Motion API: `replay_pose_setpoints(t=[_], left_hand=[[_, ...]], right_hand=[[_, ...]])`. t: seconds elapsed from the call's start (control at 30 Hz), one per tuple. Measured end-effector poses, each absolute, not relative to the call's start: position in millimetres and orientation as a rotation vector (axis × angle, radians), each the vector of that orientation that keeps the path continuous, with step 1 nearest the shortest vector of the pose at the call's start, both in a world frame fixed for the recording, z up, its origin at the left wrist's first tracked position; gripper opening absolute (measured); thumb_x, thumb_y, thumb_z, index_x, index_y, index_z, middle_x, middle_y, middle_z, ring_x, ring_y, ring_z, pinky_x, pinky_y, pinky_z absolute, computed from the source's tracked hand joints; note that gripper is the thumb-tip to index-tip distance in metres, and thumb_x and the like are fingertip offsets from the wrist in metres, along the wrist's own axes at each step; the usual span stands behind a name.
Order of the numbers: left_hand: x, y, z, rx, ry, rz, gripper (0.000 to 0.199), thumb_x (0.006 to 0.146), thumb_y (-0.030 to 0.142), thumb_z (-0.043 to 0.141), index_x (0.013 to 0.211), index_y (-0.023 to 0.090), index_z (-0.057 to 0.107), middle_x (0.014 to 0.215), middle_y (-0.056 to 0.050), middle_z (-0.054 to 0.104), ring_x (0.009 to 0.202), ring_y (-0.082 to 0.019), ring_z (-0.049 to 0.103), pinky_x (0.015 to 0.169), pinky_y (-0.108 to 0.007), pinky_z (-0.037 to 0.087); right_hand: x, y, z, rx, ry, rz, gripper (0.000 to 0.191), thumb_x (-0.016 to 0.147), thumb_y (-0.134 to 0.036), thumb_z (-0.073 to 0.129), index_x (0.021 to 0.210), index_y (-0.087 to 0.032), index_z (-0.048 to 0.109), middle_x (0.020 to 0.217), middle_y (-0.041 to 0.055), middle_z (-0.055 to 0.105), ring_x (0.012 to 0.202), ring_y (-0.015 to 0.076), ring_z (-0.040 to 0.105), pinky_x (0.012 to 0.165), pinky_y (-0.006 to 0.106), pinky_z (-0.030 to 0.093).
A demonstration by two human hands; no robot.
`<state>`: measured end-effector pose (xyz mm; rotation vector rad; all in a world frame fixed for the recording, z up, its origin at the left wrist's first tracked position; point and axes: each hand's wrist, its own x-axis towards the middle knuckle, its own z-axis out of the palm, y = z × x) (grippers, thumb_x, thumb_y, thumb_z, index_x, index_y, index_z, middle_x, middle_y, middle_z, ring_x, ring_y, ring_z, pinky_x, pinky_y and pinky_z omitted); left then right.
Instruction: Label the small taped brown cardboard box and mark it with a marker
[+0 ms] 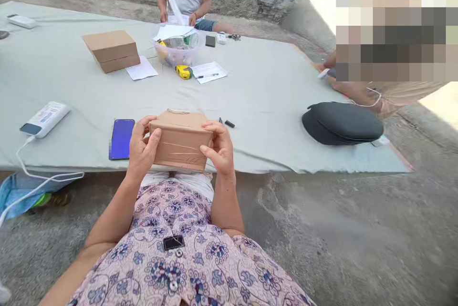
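A small brown cardboard box [181,146] is held between my two hands at the near edge of the cloth-covered table [265,91]. My left hand [142,146] grips its left end, thumb on the near face. At the right end, my right hand [220,146] has fingers on the top edge and the thumb on the near face. The box looks closed, with creases on its near side. Left of my left hand lies a phone [121,139] with a blue screen. A small black object [229,124] lies just beyond my right hand.
Farther back are a larger cardboard box [112,51], a plastic basin [175,53], a yellow tape measure [183,72] and papers [211,72]. A black cap [343,123] lies right; a cabled power bank [46,119] lies left. Two people sit across the table and at the right.
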<state>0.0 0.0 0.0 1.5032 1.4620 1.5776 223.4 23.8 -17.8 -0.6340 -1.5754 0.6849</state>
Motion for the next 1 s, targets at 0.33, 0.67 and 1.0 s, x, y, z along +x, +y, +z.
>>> replay_pose_setpoints(t=[0.33, 0.67, 1.0], left_hand=[[22, -6, -3, 1.729, 1.738, 1.566, 0.071, 0.074, 0.043, 0.085, 0.136, 0.024, 0.054, 0.123, -0.009, 0.059, 0.113, -0.026, 0.058, 0.097, -0.039, 0.052], [19, -4, -5, 1.819, 1.766, 1.531, 0.071, 0.079, 0.055, 0.081, 0.137, 0.024, 0.052, 0.125, -0.011, 0.058, 0.115, -0.028, 0.059, 0.097, -0.041, 0.052], [12, -3, -8, 1.897, 1.717, 1.585, 0.066, 0.095, 0.064, 0.058, 0.145, 0.022, 0.052, 0.123, -0.013, 0.062, 0.115, -0.028, 0.059, 0.101, -0.044, 0.052]], right_hand=[[205, 21, -14, -0.914, -1.563, 0.352, 0.032, 0.089, -0.039, 0.072, 0.112, -0.026, 0.055, 0.115, 0.007, 0.066, 0.115, 0.0235, 0.064, 0.102, 0.043, 0.054], [198, 15, -9, -0.998, -1.562, 0.238, 0.026, 0.095, -0.044, 0.067, 0.11, -0.025, 0.057, 0.113, 0.0073, 0.067, 0.111, 0.0221, 0.065, 0.098, 0.04, 0.055], [205, 19, -12, -0.861, -1.527, 0.435, 0.023, 0.105, -0.042, 0.048, 0.109, -0.026, 0.065, 0.113, 0.0075, 0.068, 0.112, 0.0216, 0.065, 0.1, 0.041, 0.055]])
